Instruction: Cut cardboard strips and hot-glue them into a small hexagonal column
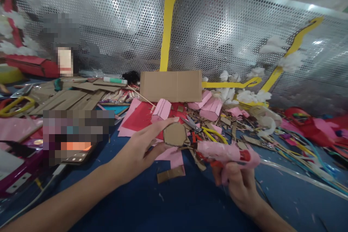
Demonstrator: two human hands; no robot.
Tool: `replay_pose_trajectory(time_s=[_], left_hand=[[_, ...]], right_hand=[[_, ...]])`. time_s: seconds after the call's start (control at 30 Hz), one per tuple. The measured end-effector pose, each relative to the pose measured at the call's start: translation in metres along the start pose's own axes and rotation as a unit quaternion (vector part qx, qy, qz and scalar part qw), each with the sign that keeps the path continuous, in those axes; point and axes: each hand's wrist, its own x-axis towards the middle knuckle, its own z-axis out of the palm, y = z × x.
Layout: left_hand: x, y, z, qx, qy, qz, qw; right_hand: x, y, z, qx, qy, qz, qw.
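My left hand point(138, 150) pinches a small many-sided cardboard piece point(174, 135) by its left side, thumb below and fingers above. In my right hand point(240, 185) is a hot glue gun point(217, 150), its body wrapped in pink, with a clear glue stick point(301, 177) trailing out of its back to the right. The gun's nozzle meets the right lower edge of the cardboard piece, though I cannot tell if they touch. Behind them lie scissors point(212, 133) with yellow handles and a pink paper-covered block point(161, 109). A cardboard strip point(170, 174) rests below.
A cardboard box point(171, 86) with a tall yellow strip point(169, 18) stands against the perforated metal panel point(130, 18). Cardboard scraps point(225, 120) and pink blocks point(210, 108) clutter its right. Flat cardboard point(67, 101), a glue stick tube point(115, 80) and a white cable point(35, 192) lie left.
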Motion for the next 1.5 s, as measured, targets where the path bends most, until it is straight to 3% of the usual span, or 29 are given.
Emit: replay_pose_trajectory(time_s=[0.37,0.77,1.17,1.5], left_hand=[[0.003,-0.006,-0.007,0.041,-0.025,0.077,0.996],[0.012,-0.016,-0.026,0.151,-0.046,0.194,0.968],[0.012,-0.018,-0.024,0.190,-0.040,0.208,0.959],[0.013,-0.011,-0.024,0.249,-0.010,0.222,0.943]], right_hand=[[0.001,0.001,0.000,-0.010,0.009,0.027,1.000],[0.002,0.002,0.005,0.008,-0.007,0.072,0.997],[-0.002,0.008,0.007,0.051,0.003,0.131,0.990],[0.002,0.002,0.007,0.098,0.016,0.109,0.989]])
